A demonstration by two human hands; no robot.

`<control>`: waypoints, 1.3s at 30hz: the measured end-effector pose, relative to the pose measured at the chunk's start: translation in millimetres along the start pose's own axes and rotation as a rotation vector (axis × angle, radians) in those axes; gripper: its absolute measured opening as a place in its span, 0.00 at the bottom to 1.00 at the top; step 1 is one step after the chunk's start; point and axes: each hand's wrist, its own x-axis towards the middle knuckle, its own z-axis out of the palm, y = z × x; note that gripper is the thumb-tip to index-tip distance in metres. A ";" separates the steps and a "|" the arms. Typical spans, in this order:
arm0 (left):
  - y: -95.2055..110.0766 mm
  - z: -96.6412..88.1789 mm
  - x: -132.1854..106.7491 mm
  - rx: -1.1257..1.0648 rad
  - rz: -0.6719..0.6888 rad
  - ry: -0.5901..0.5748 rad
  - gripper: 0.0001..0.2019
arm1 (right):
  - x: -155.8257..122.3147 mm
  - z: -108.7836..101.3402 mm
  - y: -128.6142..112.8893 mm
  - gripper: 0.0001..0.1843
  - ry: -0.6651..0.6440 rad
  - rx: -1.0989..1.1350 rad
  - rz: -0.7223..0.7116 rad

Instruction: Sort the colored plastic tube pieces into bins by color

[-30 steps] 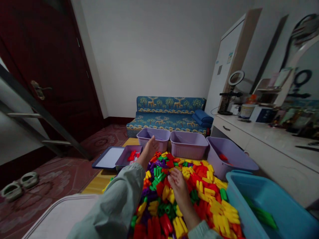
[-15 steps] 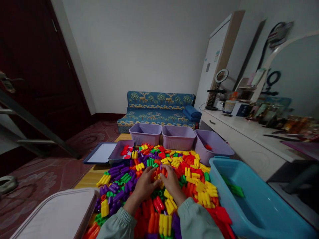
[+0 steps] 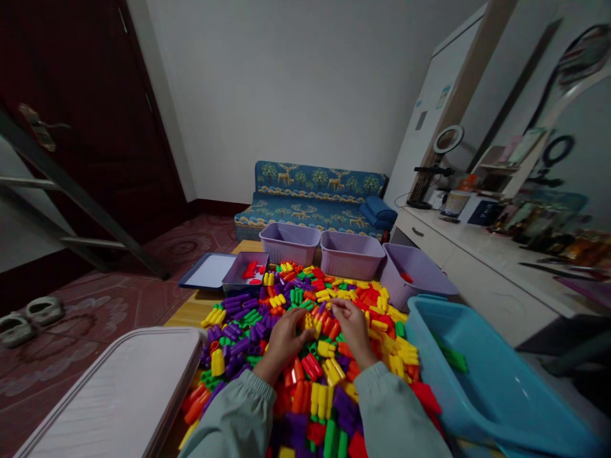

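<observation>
A thick heap of plastic building blocks (image 3: 312, 366) in yellow, red, orange, purple and green covers the table in front of me. Many are joined tubes or bullet-shaped pieces. Over the middle of the heap, my left hand (image 3: 285, 337) has its thumb and fingers closed around a yellow block (image 3: 310, 323). My right hand (image 3: 352, 323) is a little to the right, apart from the left, with thumb and fingertips drawn together low over the blocks. Whatever lies between those fingertips is too small to make out.
Three lilac bins (image 3: 351, 257) line the table's far side; the right one holds a red piece. A shallow box (image 3: 231, 280) with red pieces stands far left beside a lid (image 3: 207, 272). Near left lies a white lid (image 3: 119, 388); a blue tub (image 3: 496, 381) with green pieces stands right.
My hands have moved apart, the right one shifting rightward away from the left. The yellow block now shows in my left hand. The whole view has tilted and shifted slightly.
</observation>
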 end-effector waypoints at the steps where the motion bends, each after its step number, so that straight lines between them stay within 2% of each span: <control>1: -0.7 0.7 -0.2 -0.005 -0.007 0.009 0.22 | 6.6 -11.8 -1.3 0.14 0.064 -0.079 -0.036; 3: -1.7 1.7 0.0 -0.011 -0.017 0.017 0.21 | 21.3 -36.7 -2.8 0.13 0.176 -0.282 -0.111; 4: -2.1 2.1 0.2 -0.014 -0.020 0.018 0.21 | 28.1 -47.8 -3.4 0.13 0.192 -0.389 -0.131; 7: -3.8 3.5 1.1 -0.026 -0.020 0.030 0.21 | 39.6 -64.8 -6.6 0.14 0.159 -0.639 -0.167; 9: -5.5 4.8 1.7 -0.045 -0.017 0.049 0.20 | 37.0 -59.5 -10.4 0.14 0.104 -0.703 -0.209; 13: -8.9 7.4 2.4 -0.091 -0.036 0.100 0.17 | 12.6 -26.0 -15.5 0.14 -0.113 -0.596 -0.177; 16: -9.7 8.1 2.8 -0.107 -0.046 0.114 0.17 | -7.5 -5.1 -13.5 0.25 -0.237 -0.628 -0.178; 18: -8.3 7.8 3.7 -0.076 -0.035 0.097 0.17 | -15.5 2.2 -10.9 0.33 -0.267 -0.722 -0.220; 20: -5.2 7.0 5.4 0.011 -0.022 0.056 0.20 | -18.5 5.7 -8.5 0.36 -0.284 -0.768 -0.247; 22: -1.1 5.9 8.3 0.116 -0.012 -0.007 0.24 | -18.1 7.3 -6.2 0.35 -0.291 -0.725 -0.249; 24: 2.2 4.9 12.3 0.176 -0.008 -0.065 0.26 | -16.0 8.0 -3.5 0.29 -0.283 -0.624 -0.210; 26: 2.6 4.5 17.5 0.180 -0.021 -0.095 0.25 | -13.6 8.0 -0.3 0.19 -0.272 -0.482 -0.124; 28: -1.1 4.8 24.2 0.137 -0.086 -0.062 0.22 | -11.4 7.4 2.7 0.11 -0.254 -0.309 0.017; 29: -4.2 5.2 27.9 0.095 -0.136 -0.018 0.20 | -10.5 6.9 3.8 0.11 -0.237 -0.212 0.101; 32: -16.1 7.9 40.0 -0.127 -0.303 0.165 0.19 | -8.5 5.0 4.4 0.20 -0.142 0.047 0.292; 36: -27.2 14.6 52.2 -0.686 -0.423 0.279 0.27 | -5.8 4.1 0.4 0.24 -0.051 0.175 0.372; 39: -28.9 18.5 55.1 -1.092 -0.442 0.294 0.31 | -1.7 5.6 -0.8 0.22 -0.034 0.116 0.383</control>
